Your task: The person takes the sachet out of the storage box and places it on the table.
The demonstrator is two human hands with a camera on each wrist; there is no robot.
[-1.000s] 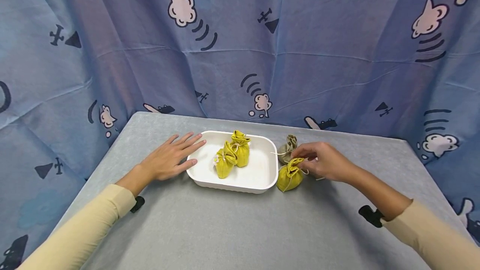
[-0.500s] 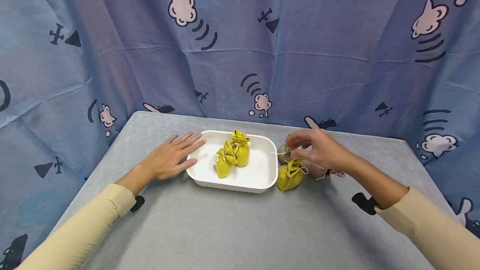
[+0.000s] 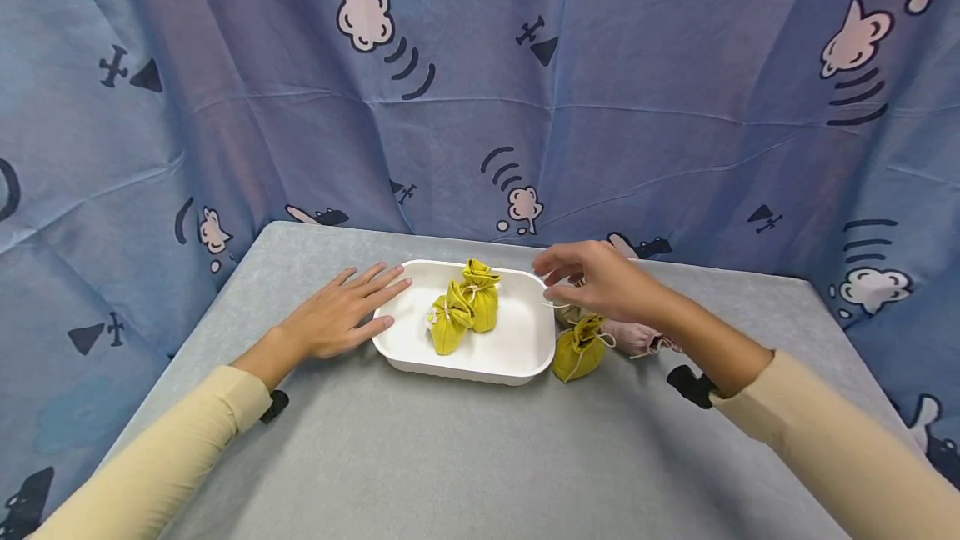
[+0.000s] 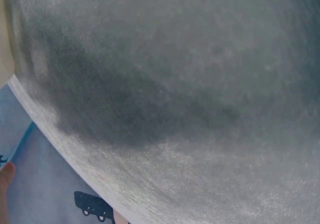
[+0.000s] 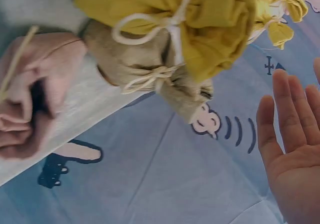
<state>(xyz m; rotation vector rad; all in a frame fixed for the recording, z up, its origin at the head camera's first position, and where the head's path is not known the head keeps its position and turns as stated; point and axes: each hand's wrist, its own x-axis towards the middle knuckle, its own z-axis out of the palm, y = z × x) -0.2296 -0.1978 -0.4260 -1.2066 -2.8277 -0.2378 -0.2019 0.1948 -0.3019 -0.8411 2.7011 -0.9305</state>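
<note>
My left hand [image 3: 337,317] lies with spread fingers over the left rim of a white tray [image 3: 521,340]. Two small yellow drawstring pouches [image 3: 450,327] lean together in that tray. Above the tray's right rim hovers my right hand [image 3: 600,280], fingers loosely bent. In the right wrist view that right hand [image 5: 295,149] shows an empty palm with extended fingers. Outside the tray on the right are a yellow pouch [image 3: 577,352], a grey-beige pouch [image 5: 135,59] and a pink pouch [image 3: 633,338]. My right hand mostly hides the grey-beige pouch in the head view.
A grey cloth-covered table [image 3: 465,457] carries everything. Behind it hangs a blue printed curtain [image 3: 450,148]. White cords stick out from the pouches at the tray's right side. The left wrist view has mostly the shaded tabletop [image 4: 175,84], with a fingertip [image 4: 5,179] at its edge.
My right hand has risen from beside the yellow and grey-beige pouches and shifted left to the tray's right rim. The pink pouch has come into view. My left hand stays put.
</note>
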